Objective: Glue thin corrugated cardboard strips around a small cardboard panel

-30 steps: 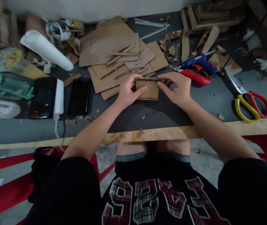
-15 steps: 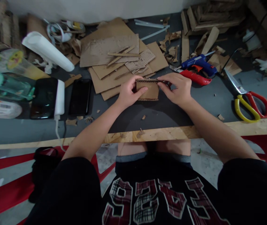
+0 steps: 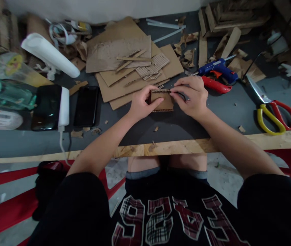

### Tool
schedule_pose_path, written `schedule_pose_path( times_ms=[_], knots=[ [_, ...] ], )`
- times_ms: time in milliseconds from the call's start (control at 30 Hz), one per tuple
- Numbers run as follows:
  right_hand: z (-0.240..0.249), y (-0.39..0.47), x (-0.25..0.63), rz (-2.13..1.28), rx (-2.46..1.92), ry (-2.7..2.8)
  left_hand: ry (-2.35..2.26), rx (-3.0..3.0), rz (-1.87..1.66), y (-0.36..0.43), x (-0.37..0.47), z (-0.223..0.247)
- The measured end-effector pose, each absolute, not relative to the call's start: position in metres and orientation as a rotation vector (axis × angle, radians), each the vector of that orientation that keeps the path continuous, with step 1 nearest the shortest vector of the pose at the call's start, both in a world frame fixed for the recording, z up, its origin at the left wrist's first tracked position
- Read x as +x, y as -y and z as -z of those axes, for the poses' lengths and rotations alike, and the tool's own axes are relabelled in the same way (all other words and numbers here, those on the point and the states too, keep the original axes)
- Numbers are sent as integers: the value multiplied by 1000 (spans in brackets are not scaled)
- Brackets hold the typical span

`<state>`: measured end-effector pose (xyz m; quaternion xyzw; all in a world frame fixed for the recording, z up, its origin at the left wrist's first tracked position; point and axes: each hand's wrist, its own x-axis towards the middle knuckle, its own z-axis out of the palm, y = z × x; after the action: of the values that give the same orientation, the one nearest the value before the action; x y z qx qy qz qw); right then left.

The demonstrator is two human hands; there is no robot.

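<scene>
Both the left hand (image 3: 140,104) and the right hand (image 3: 191,96) are pinching a small cardboard piece (image 3: 162,101) over the counter (image 3: 176,126). Their fingers are covering its side edges. The right fingers are also hiding part of the red tool (image 3: 215,85) beyond.

Both hands (image 3: 166,99) together, fingers pinched

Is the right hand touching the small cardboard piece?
Touching. The head view shows the right hand pinching the top edge of the cardboard piece, fingers directly on it; the left hand grips its other side.
</scene>
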<state>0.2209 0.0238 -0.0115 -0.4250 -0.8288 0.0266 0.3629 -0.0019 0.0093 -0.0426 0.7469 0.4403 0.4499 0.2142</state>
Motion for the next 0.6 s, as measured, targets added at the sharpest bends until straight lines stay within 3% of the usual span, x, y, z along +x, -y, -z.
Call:
schedule_pose_path(
  times_ms=[600],
  knots=[
    [21,-43,226,-186,-889,2077,-1116,1902,-1206,-27,-5,53]
  ],
)
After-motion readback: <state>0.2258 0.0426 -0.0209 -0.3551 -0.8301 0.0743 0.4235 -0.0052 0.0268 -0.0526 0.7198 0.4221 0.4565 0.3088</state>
